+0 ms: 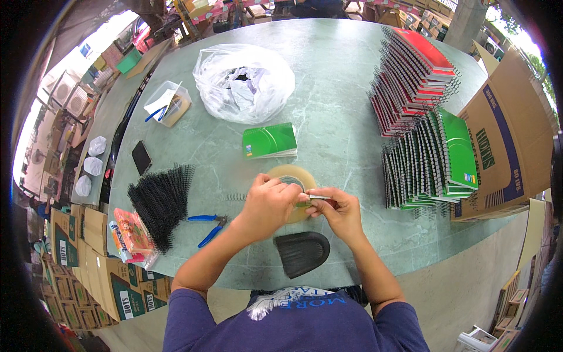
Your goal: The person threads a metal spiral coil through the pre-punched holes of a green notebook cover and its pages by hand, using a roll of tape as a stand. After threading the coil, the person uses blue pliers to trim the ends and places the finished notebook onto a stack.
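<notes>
Above the near middle of the table, my left hand (271, 202) and my right hand (338, 216) are closed and meet fingertip to fingertip. Between them shows a small, narrow, pale thing (318, 197), too small to name. A dark spiral coil (236, 198) sticks out to the left of my left hand; I cannot tell if it is held. Behind my hands lies a large roll of clear tape (301, 172), partly covered. A green notebook (270, 141) lies beyond it. Blue-handled pliers (212, 229) rest left of my left forearm, and a black curved pad (302, 254) sits nearest me.
At left lie a heap of black spiral coils (161, 199), a phone (141, 158) and a plastic tub (169, 104). A white plastic bag (243, 82) stands at the back. Stacked red notebooks (410, 82), green notebooks (431, 161) and a cardboard box (510, 135) fill the right.
</notes>
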